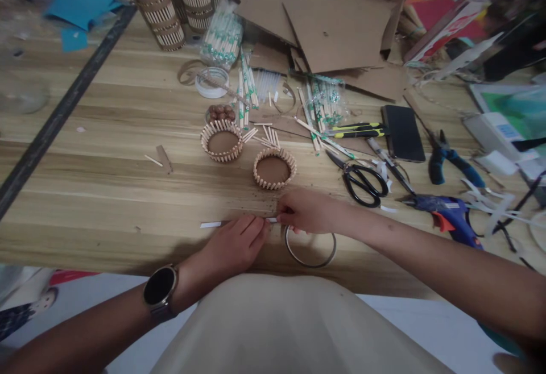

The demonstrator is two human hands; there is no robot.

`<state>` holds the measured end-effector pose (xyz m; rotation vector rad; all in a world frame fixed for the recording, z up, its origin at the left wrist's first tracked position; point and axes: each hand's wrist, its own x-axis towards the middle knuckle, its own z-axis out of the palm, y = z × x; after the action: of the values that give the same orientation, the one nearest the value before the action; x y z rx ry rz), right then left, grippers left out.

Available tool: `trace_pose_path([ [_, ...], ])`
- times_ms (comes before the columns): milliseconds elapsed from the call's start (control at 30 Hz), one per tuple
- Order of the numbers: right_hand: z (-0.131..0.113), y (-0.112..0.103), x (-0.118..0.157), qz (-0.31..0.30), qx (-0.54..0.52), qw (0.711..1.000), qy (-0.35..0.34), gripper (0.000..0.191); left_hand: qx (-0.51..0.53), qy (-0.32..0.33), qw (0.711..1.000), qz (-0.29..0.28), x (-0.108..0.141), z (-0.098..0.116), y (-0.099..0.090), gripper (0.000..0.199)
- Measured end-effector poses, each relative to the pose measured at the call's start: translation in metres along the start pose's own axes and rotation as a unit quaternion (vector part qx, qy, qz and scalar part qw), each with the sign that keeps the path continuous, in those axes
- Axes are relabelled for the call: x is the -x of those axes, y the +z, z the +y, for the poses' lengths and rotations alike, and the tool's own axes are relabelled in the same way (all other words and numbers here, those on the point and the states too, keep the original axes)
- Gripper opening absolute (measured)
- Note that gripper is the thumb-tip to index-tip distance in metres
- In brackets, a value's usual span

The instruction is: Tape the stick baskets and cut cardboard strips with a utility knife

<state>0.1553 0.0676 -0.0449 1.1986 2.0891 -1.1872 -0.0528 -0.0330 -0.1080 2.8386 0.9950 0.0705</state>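
My left hand (239, 243) rests near the table's front edge, its fingers together on a thin white strip (210, 224) that lies flat and runs left to right. My right hand (305, 210) pinches the same strip near its right end. Partly under the right hand lies a thin ring (311, 265). Just beyond the hands stands a round holder (274, 170) with a brown base and a wall of short wooden sticks. Behind it, to the left, is a similar stick-walled holder (222, 141).
Black scissors (365, 183), a blue glue gun (454, 215), pliers (447, 161) and a phone (404, 133) lie right. Bundled sticks (222, 36), a tape roll (212, 82) and cardboard (324, 27) lie behind. A dark metal bar (63, 104) crosses the left side.
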Motion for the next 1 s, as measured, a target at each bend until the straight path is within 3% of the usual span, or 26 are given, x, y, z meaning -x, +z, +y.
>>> trace_pose_path([
  [200, -0.008, -0.001, 0.004, 0.027, 0.017, 0.999, 0.000, 0.029, -0.018, -0.004, 1.000, 0.008, -0.004, 0.003, 0.001, 0.038],
  [400, -0.002, 0.003, 0.003, 0.028, -0.016, 0.999, 0.020, 0.028, -0.055, 0.007, 0.997, 0.053, -0.008, 0.005, 0.003, 0.035],
  [667, 0.003, -0.003, 0.016, 0.025, -0.059, 0.996, 0.066, 0.027, -0.023, -0.016, 0.999, -0.018, -0.008, 0.007, 0.000, 0.041],
  [800, 0.005, -0.007, 0.023, 0.033, -0.039, 0.994, 0.093, 0.029, -0.041, -0.004, 0.999, -0.005, -0.009, 0.008, -0.001, 0.041],
  [1000, 0.010, -0.004, 0.019, 0.051, -0.007, 0.996, 0.069, 0.023, -0.078, 0.005, 0.996, 0.030, -0.011, 0.008, -0.002, 0.036],
])
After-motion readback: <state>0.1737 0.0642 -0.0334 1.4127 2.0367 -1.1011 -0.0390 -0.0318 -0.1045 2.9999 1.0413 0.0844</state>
